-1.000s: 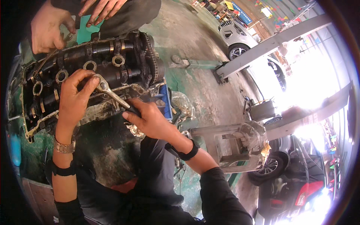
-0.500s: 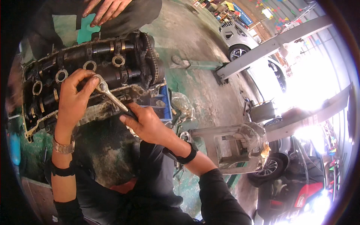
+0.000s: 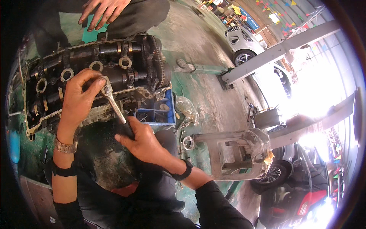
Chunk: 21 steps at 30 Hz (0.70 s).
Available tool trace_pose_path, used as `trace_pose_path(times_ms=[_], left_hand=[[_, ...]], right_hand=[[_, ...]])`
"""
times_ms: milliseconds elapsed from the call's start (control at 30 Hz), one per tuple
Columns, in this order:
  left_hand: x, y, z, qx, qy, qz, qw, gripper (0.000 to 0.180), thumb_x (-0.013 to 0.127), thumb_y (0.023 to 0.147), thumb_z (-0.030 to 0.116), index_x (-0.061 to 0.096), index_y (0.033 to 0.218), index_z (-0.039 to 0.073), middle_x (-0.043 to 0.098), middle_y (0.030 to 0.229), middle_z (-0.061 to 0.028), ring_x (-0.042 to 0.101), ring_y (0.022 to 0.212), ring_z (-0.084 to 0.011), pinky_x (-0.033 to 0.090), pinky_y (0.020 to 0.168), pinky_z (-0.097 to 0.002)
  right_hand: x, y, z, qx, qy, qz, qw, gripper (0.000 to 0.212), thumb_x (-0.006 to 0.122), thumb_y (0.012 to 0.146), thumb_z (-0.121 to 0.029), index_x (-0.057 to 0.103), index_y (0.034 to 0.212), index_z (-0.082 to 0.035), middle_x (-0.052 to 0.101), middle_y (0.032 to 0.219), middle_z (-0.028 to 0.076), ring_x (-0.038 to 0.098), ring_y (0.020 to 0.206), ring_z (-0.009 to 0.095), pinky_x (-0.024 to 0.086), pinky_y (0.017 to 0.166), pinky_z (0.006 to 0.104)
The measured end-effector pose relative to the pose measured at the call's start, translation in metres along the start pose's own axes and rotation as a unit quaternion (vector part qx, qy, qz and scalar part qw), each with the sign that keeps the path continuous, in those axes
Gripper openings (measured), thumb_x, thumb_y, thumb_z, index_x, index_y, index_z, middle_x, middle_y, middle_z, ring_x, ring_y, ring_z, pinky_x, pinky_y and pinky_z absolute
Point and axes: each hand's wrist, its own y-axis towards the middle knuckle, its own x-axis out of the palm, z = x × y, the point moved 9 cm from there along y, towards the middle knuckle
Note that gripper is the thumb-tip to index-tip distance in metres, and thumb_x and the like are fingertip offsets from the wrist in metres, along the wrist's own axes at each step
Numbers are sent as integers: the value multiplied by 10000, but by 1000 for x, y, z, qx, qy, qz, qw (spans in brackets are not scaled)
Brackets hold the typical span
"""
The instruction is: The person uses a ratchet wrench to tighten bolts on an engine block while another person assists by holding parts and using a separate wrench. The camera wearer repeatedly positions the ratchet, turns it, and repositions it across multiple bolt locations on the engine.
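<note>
A ratchet wrench [image 3: 115,107] slants over the near side of a dark, oily cylinder head [image 3: 82,82]. The fingers and thumb of my left hand [image 3: 78,97] close around the wrench's head; whatever lies beneath that head is hidden by the hand. My right hand [image 3: 143,142] wraps round its black grip, below and to the right. Two camshafts [image 3: 103,49] run lengthwise in the cylinder head, with several round ports between them. A chain [image 3: 158,61] loops around its right end.
A blue divided bin [image 3: 154,116] with small parts stands right of my right hand. Across the cylinder head is another person's hand [image 3: 105,11], above a green piece [image 3: 90,33]. A metal frame [image 3: 236,168] and lift posts [image 3: 282,47] stand right, with parked cars [image 3: 244,42] beyond.
The wrench handle has swung toward me, and my right hand has moved slightly down and left with it. My left hand stays at the wrench's head.
</note>
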Motion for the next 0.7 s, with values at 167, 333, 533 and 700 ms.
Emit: trace_pose_path(times_ms=[167,333,533,700], left_hand=[[-1,-1,0,12,-6,-9,1000,194,621,939,134,634,953,-59,584,867,-46,506,761,-107,432,711,-261],[0,-1,1,33,-20,-19,999,201,592,957,135,617,970,-65,579,884,-59,511,786,-118,435,727,-262],[-1,-3,4,40,-18,-20,999,193,567,968,125,606,980,-64,566,889,-63,513,798,-121,438,737,-268],[-1,-1,4,36,11,-33,999,195,567,966,123,604,993,-66,579,906,-75,529,819,-131,443,763,-268]], right_hand=[[31,-9,-3,27,57,-11,998,396,723,892,-135,491,1176,14,527,711,99,504,691,129,439,615,323],[61,-11,-16,19,132,-53,990,424,640,956,-136,394,1268,13,556,726,97,517,687,130,446,618,327],[83,-4,-21,-2,158,-84,984,426,624,965,-154,367,1248,34,592,783,158,583,704,220,471,648,365],[104,4,-30,-57,130,-77,987,473,629,960,-182,334,1223,78,602,805,229,630,717,367,490,649,411]])
